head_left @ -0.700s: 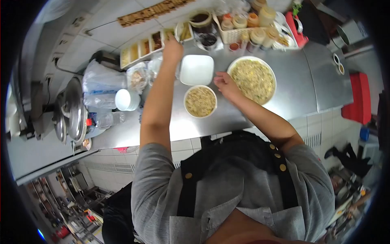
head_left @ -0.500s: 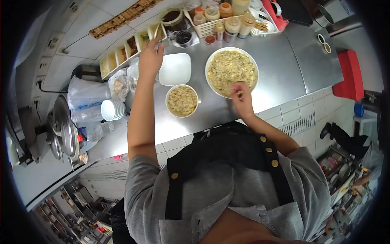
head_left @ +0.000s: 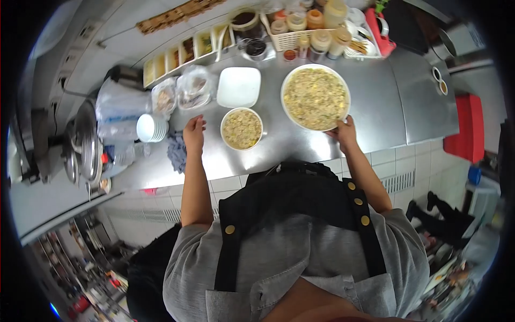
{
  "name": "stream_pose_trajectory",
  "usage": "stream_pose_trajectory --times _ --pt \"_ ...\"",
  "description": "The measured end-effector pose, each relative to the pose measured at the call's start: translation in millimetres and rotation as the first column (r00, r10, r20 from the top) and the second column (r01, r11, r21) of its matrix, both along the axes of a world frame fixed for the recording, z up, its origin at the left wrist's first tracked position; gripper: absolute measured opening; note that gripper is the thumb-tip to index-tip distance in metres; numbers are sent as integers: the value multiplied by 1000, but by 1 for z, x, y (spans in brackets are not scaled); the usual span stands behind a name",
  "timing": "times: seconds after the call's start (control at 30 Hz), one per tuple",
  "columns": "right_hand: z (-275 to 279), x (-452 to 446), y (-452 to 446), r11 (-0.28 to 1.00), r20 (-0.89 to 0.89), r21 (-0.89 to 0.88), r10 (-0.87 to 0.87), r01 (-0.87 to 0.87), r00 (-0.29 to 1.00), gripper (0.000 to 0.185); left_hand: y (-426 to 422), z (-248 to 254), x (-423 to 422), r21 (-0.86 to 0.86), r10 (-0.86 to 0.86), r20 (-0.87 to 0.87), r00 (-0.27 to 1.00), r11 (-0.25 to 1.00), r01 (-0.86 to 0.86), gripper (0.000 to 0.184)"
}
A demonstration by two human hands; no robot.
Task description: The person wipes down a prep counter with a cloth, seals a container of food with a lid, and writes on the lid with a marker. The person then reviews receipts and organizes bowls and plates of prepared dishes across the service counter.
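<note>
My right hand (head_left: pixel 344 133) grips the lower right rim of a large round bowl (head_left: pixel 315 97) full of fried rice. Over the counter's left part, my left hand (head_left: pixel 195 132) hangs with nothing in it, its fingers apart and slightly curled. Between the hands stands a smaller white bowl (head_left: pixel 242 129) of fried rice, touched by neither. Just behind that one lies an empty square white dish (head_left: pixel 239 87). A dark grey cloth (head_left: pixel 177 152) is crumpled on the counter beside my left hand.
Along the back wall runs a row of white condiment trays (head_left: pixel 188 49). A basket of bottles (head_left: pixel 292 40) and a dark sauce tub (head_left: pixel 244 24) stand to their right. Plastic bags (head_left: pixel 196 87), stacked white cups (head_left: pixel 152 128) and metal lids (head_left: pixel 88 140) are at left.
My left hand has come back from the condiment trays toward the counter's front. My right hand has moved from over the large bowl to its rim and taken hold.
</note>
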State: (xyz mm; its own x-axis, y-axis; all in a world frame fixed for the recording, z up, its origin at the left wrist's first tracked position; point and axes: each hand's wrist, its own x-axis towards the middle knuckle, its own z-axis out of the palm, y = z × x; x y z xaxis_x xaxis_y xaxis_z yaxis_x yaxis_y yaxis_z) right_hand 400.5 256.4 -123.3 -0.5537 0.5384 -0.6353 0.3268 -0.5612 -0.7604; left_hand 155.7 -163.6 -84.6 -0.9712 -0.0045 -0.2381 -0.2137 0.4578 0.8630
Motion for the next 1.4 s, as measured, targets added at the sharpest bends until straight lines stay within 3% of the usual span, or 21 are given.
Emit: stream_pose_trajectory --times 0.13,0.2,0.27,0.3,0.4,0.47,0.53,0.63,0.73,0.8,0.87,1.0,1.1,1.23,1.3,1.33,1.4 --pt "-1 2 5 992 -35 5 -122 122 992 43 5 -36 -38 -156 -281 98 955 943 293 33" --pt "-8 14 0 982 -65 -68 -183 178 981 31 37 -30 -40 172 -208 256 944 971 167 32" --pt "-23 32 -9 994 75 -95 54 -47 996 28 50 -50 -53 294 -224 341 913 948 123 26" --pt "-13 31 -28 994 118 -90 67 -57 991 24 60 -53 -58 278 -201 321 926 954 110 24" --pt "11 16 -77 923 125 -221 347 -315 929 17 73 -49 -63 102 -198 249 948 979 177 20" --pt "17 4 -92 872 87 -226 462 -434 883 19 78 -58 -66 105 -156 120 980 984 143 19" --pt "23 -12 -106 802 42 -231 575 -552 817 21 77 -53 -63 175 -102 119 988 981 80 19" --pt "35 -31 -121 763 40 -132 642 -633 765 25 55 3 -45 454 -31 199 980 889 -64 20" --pt "37 -45 -131 747 85 -56 665 -663 742 25 -3 52 -15 506 54 175 983 852 -137 19" --pt "36 -53 -140 761 70 -8 648 -649 758 25 -67 55 8 462 91 175 980 872 -163 21" --pt "29 -63 -148 716 74 288 646 -636 760 25 -130 65 41 364 225 199 954 887 -285 23" --pt "35 -91 -171 674 58 448 634 -587 771 27 -244 64 92 202 519 173 837 813 -546 24" --pt "27 -116 -181 477 68 742 645 -471 761 31 -330 18 97 127 579 152 801 792 -597 23" --pt "27 -142 -190 517 135 709 567 -479 813 33 -376 -12 65 68 509 208 836 845 -531 22" --pt "25 -145 -185 594 247 490 607 -638 755 37 -368 -20 47 111 519 224 825 827 -550 24" --pt "19 -140 -179 602 261 488 591 -633 763 37 -369 -30 40 111 502 239 832 836 -537 24" --pt "5 -131 -169 657 205 353 640 -666 740 43 -374 -42 30 -43 475 247 845 876 -480 33"
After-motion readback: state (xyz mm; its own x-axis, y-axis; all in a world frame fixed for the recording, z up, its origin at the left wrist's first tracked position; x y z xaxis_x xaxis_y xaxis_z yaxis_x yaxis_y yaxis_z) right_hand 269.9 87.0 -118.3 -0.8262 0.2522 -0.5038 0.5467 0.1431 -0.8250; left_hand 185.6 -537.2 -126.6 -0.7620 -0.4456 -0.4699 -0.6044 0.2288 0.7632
